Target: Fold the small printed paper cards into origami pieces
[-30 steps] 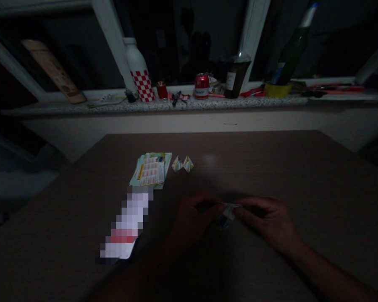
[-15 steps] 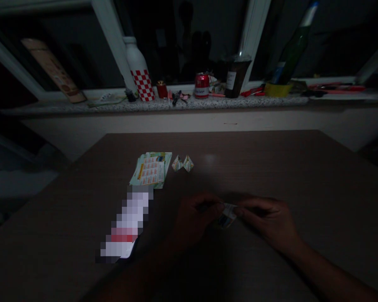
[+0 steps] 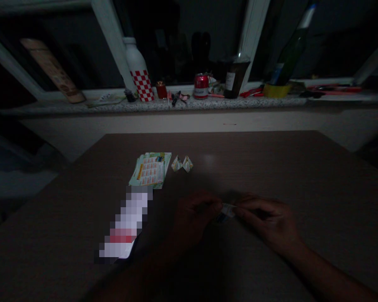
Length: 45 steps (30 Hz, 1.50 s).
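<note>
Between my two hands is a small folded piece of printed paper (image 3: 228, 210), pale above with a dark blue patch below. My left hand (image 3: 197, 216) pinches its left edge between thumb and fingers. The right edge is pinched by my right hand (image 3: 267, 216). Both hands are low over the brown table (image 3: 255, 163), in dim light. Farther off and to the left stands a folded paper shape (image 3: 182, 164) with two pointed peaks. Beside it lies a stack of printed leaflets (image 3: 151, 170), green and white.
A phone (image 3: 126, 224) with a blurred-out screen lies left of my hands. Behind the table, a granite windowsill (image 3: 176, 104) carries a checkered bottle (image 3: 141, 75), a red can (image 3: 201, 86), a dark cup (image 3: 234, 79) and a green bottle (image 3: 290, 54).
The paper has tilted slightly, and less of its lower printed part shows. Both hands keep their pinch on it and have barely shifted.
</note>
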Motion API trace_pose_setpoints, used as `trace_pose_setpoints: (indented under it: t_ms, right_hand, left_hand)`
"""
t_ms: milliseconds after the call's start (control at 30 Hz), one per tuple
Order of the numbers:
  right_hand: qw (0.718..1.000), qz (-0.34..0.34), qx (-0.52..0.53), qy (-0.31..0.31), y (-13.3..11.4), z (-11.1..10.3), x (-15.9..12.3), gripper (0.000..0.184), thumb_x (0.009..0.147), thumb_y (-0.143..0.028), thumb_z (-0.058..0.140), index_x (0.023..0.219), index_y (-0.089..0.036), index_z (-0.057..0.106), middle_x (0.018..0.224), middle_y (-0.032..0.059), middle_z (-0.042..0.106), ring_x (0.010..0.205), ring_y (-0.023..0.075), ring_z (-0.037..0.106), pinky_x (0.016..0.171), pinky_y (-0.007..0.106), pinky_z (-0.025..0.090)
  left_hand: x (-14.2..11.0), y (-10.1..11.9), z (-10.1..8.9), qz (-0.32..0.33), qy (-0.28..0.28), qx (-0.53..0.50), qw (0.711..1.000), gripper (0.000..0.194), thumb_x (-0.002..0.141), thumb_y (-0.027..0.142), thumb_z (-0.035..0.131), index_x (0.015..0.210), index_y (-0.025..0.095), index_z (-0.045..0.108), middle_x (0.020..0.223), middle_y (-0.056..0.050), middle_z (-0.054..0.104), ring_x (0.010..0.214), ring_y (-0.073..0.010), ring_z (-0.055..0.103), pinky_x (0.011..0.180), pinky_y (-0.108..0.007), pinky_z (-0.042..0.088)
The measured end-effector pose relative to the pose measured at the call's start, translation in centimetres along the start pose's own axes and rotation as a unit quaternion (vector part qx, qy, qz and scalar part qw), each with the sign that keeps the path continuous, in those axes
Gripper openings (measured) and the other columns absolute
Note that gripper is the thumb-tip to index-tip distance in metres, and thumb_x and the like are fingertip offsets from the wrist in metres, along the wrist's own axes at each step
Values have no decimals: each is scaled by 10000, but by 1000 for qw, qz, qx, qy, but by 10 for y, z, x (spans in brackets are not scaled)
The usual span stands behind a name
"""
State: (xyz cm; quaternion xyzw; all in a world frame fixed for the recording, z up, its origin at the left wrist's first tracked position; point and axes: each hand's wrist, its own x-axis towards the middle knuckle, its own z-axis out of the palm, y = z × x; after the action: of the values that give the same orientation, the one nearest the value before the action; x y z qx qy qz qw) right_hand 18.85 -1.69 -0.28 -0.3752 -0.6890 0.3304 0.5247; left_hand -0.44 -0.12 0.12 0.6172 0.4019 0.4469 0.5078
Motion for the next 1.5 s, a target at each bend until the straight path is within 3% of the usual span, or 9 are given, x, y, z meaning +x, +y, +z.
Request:
trace_pose_setpoints:
  t_ms: [467,767,933,1167,1500]
  right_hand:
    - [999,11,-43,21,-2,0,-2,91,788,-175,674,848,-227,719,784,33,741,725,188,693,644,302,565]
    - [998,20,-53,26,3,1,-1,62,794,-171,667,812,-214,707,759,27,729,689,167,672,625,277,539]
    - [998,15,-56,-10,1,1,-1,70,808,-177,648,797,-204,711,755,35,717,702,173,676,642,288,542]
    - [997,20,-77,6,3,3,-2,53,806,-206,651,813,-207,703,789,44,720,709,178,673,625,287,547]
    - [997,17,-72,18,5,3,-3,53,792,-167,653,777,-204,689,762,31,707,690,169,664,626,277,530]
  left_hand:
    - [0,-3,0,9,26,-14,1000,120,801,294,649,795,183,693,795,-21,645,752,-150,585,686,-250,452]
    - [1,-2,1,-18,49,-41,998,131,764,290,670,750,161,682,764,-24,644,720,-153,579,659,-253,453]
    - [2,-2,2,-40,60,-57,996,132,753,290,676,746,159,679,728,-18,627,691,-141,555,632,-239,445]
    - [3,1,3,-85,77,-87,990,164,713,317,701,715,156,666,688,-6,616,650,-133,546,608,-239,440]
    - [4,-7,2,-74,57,-77,993,157,736,309,684,757,154,662,722,-16,636,683,-143,567,641,-247,447]
